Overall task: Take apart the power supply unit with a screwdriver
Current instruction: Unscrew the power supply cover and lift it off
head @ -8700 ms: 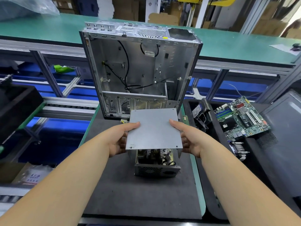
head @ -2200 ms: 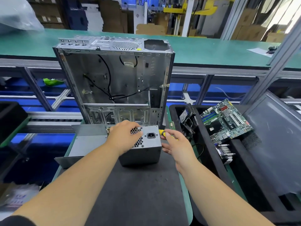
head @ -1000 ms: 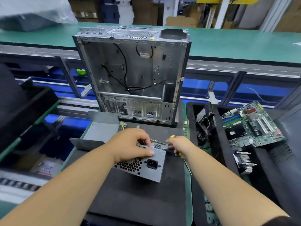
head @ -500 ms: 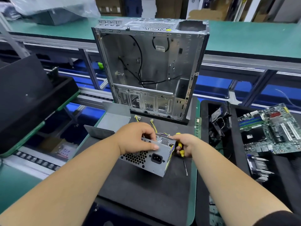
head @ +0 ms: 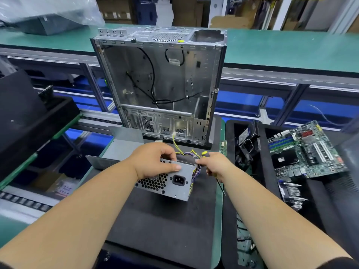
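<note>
Left hand clamps the power supply unit on the mat, right hand curled round the screwdriver (tip pointing down, away) beside its right, cable-side end.

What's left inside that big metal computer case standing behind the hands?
Inside the computer case only loose black cables show against bare metal walls, with a perforated bracket across the bottom. The space behind that bracket is hidden.
</note>
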The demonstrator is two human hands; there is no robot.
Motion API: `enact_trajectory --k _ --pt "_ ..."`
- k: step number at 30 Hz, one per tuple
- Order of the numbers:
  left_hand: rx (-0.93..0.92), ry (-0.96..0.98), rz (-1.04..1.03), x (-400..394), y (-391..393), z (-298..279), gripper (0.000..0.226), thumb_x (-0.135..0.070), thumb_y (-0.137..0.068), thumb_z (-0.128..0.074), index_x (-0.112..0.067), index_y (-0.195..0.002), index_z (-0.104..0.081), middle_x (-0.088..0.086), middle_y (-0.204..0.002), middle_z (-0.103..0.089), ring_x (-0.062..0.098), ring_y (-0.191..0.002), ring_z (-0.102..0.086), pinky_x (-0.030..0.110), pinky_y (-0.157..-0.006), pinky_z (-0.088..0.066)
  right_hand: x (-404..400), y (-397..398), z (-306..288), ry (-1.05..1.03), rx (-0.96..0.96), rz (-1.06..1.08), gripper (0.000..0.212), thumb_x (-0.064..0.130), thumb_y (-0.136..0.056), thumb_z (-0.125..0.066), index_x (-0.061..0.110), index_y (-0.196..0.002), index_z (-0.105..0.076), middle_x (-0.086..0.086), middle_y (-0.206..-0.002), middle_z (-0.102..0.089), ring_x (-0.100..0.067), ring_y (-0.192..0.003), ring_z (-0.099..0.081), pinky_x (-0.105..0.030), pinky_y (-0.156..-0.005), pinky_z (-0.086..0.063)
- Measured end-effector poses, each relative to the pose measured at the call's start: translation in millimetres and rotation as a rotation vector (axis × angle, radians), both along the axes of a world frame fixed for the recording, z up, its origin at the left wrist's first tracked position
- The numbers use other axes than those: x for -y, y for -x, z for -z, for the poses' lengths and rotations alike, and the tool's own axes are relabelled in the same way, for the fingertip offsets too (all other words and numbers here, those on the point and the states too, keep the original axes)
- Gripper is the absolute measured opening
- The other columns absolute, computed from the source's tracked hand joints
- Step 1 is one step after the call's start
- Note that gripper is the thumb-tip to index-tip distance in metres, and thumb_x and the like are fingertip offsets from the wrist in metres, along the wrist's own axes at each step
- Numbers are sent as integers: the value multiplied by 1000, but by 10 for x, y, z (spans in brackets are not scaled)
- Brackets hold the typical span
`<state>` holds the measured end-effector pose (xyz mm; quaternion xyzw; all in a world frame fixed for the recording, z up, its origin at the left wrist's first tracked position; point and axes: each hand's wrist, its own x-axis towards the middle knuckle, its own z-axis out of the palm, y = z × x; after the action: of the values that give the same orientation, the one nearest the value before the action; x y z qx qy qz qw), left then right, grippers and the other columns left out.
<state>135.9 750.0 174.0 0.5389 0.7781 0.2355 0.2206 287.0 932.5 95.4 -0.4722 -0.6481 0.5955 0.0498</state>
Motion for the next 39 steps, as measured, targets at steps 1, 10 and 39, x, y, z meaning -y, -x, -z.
enact_trajectory --k 1,10,39 --pt "-13 1 2 -6 3 0 28 -65 -69 -71 -40 -80 -67 -29 -86 -63 7 -80 -66 36 -74 -58 20 12 -45 -57 7 -47 19 21 -86 -76 17 -87 -57 -4 -76 -55 -16 -54 -42 -24 -50 -35" --pt "-100 -85 18 -89 31 27 13 -55 -76 -73 -45 -80 -65 -28 -87 -64 -3 -89 -59 35 -82 -52 182 38 -335 -366 119 -295 30 15 -87 -61 18 -64 -42 -4 -64 -45 -21 -63 -37 -30 -58 -30" --pt "157 -171 341 -637 279 138 28 -33 -77 -80 -39 -103 -73 -19 -116 -59 1 -112 -55 36 -99 -47 529 115 -1271 -148 -965 348 16 23 -88 -49 15 -86 -64 1 -71 -51 -12 -62 -46 -25 -65 -41"
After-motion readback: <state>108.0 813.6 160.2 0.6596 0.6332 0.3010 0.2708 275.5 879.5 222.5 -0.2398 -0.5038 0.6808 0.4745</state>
